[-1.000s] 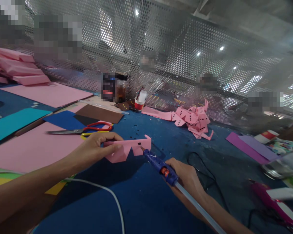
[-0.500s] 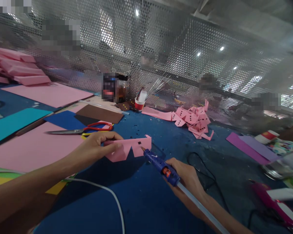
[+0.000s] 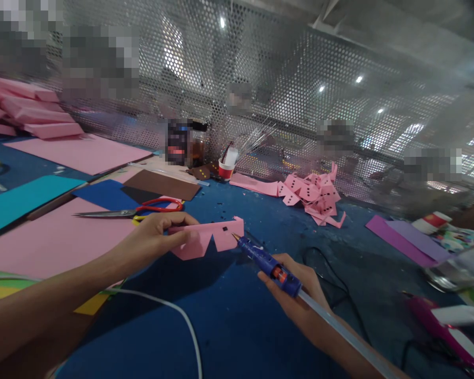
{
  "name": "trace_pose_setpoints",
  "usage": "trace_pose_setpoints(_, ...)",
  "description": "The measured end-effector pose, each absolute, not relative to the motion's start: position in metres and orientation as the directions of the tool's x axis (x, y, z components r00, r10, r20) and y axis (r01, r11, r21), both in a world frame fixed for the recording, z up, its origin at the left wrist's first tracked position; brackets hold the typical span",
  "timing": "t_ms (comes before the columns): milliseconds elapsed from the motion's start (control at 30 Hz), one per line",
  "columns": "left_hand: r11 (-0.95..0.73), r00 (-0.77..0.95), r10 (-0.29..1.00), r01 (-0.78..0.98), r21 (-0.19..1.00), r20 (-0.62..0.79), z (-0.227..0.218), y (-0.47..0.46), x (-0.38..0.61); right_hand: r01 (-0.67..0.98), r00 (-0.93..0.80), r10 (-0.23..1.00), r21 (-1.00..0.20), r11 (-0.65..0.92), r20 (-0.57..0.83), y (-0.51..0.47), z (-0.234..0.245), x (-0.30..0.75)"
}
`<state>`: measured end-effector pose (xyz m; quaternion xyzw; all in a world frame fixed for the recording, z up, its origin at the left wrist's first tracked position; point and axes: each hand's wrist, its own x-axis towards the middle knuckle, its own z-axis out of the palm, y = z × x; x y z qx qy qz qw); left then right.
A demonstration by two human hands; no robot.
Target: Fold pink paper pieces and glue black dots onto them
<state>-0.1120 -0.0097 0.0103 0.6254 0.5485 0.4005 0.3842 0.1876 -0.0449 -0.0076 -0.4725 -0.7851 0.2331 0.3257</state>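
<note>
My left hand [image 3: 154,237] pinches one end of a pink paper strip [image 3: 211,238] with a zigzag lower edge and a small black square, holding it above the blue table [image 3: 229,326]. In my right hand [image 3: 300,295] is a blue glue gun [image 3: 266,260] with a clear glue stick trailing back along my forearm. Its nozzle touches the right end of the strip.
Red-handled scissors [image 3: 142,209] lie on a large pink sheet [image 3: 55,242] at the left. More coloured sheets, a brown card [image 3: 161,184], a red cup [image 3: 225,169] and a heap of pink cut strips [image 3: 312,195] line the perforated metal screen. A white cable [image 3: 174,316] and black cable [image 3: 332,263] cross the table.
The glue gun's nozzle has slid a little right and up along the strip's end, with my right hand moving right. My left hand has hardly moved.
</note>
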Motion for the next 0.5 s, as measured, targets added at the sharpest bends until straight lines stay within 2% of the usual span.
trace_pose_setpoints(267, -0.06, 0.113, 0.993, 0.319, 0.946, 0.025, 0.009, -0.002, -0.122, 0.556, -0.32, 0.907, -0.722, 0.413, 0.272, -0.044, -0.006, 0.186)
trace_pose_setpoints(400, -0.078, 0.03, 0.997, 0.262, 0.962, 0.073, 0.008, 0.002, -0.127, 0.524, -0.29, 0.933, -0.781, 0.34, 0.211, -0.043, -0.007, 0.186)
trace_pose_setpoints(500, -0.054, -0.041, 0.997, 0.149, 0.987, 0.06, 0.008, 0.005, -0.132, 0.504, -0.261, 0.945, -0.808, 0.306, 0.195, -0.04, -0.013, 0.186)
